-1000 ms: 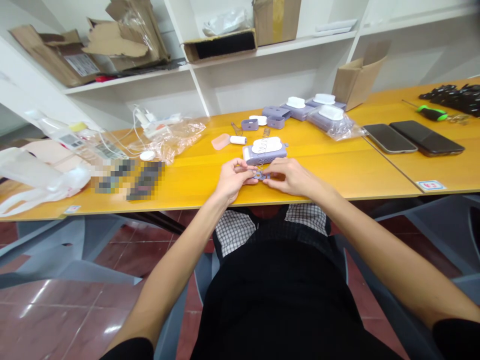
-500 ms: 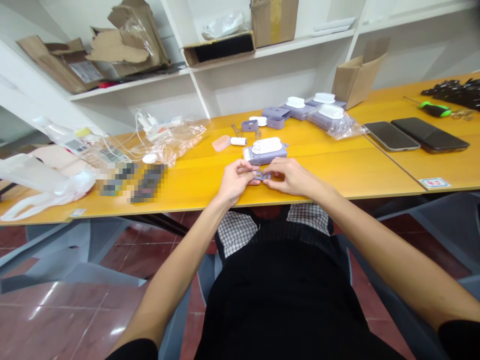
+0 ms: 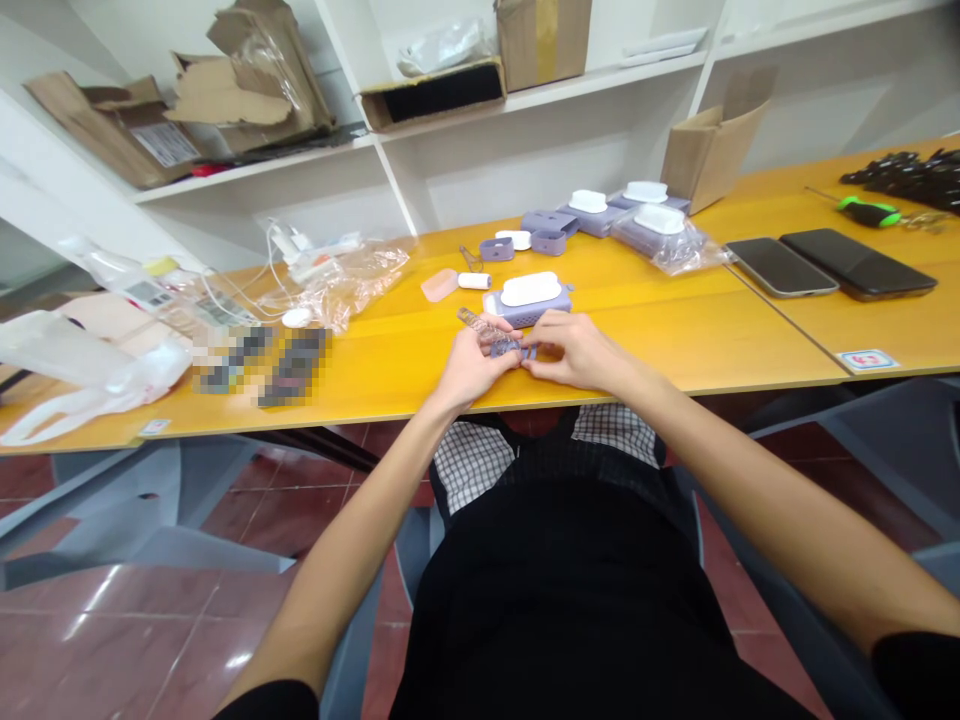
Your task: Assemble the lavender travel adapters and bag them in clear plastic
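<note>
Both my hands meet over the near edge of the orange table point(image 3: 675, 340). My left hand point(image 3: 469, 365) pinches a small metal coil spring point(image 3: 480, 324) that sticks up and to the left from its fingertips. Fingers of my right hand point(image 3: 581, 352) are closed on a small purple plastic part point(image 3: 517, 349) held between the two hands. Just behind them lies a purple case with a white oval lid point(image 3: 529, 295). More purple and white parts point(image 3: 600, 213) sit further back.
Two dark phones point(image 3: 821, 265) lie on the right, with a green-handled screwdriver point(image 3: 862, 211) and black parts behind. Clear plastic bags point(image 3: 352, 275), cables and a white bag point(image 3: 75, 365) crowd the left. A cardboard box point(image 3: 709, 150) stands at the back. Shelves hold more boxes.
The spring now stands out of my left hand, up and to the left; before it was hidden between the fingertips. Both hands stay at the same spot.
</note>
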A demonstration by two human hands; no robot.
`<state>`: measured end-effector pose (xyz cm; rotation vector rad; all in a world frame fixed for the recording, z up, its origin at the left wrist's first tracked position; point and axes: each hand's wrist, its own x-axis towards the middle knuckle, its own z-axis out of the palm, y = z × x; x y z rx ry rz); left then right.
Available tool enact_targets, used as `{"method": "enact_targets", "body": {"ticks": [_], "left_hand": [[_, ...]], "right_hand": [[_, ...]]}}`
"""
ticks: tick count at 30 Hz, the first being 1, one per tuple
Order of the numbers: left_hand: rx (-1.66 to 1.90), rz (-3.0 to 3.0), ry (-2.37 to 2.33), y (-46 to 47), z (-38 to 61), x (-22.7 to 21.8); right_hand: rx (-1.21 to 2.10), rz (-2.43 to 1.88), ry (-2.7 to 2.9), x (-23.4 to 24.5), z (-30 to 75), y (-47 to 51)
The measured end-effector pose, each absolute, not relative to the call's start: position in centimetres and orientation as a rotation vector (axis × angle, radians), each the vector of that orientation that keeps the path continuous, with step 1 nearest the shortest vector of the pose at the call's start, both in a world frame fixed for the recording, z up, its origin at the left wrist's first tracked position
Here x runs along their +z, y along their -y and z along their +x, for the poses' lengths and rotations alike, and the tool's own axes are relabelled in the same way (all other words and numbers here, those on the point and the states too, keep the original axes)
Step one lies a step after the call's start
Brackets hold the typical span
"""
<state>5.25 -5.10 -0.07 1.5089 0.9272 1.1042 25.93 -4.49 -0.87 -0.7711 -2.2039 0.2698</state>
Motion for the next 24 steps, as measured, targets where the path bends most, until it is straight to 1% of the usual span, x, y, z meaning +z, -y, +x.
{"method": "enact_targets", "body": {"ticks": [11, 19, 24], "left_hand": [[1.142, 1.844, -1.035, 5.34, 5.42, -0.16], [1.13, 1.676, -0.995, 5.37, 5.64, -0.08], [1.083, 1.599, -0.878, 5.19, 5.29, 0.2]], "right_hand": [[0.217, -0.699, 2.169, -1.28, 25.76, 4.56], [0.247, -0.746, 2.168, -1.24, 25.82, 4.75], [0.279, -0.795, 2.112, -1.24, 25.9, 4.77]]}}
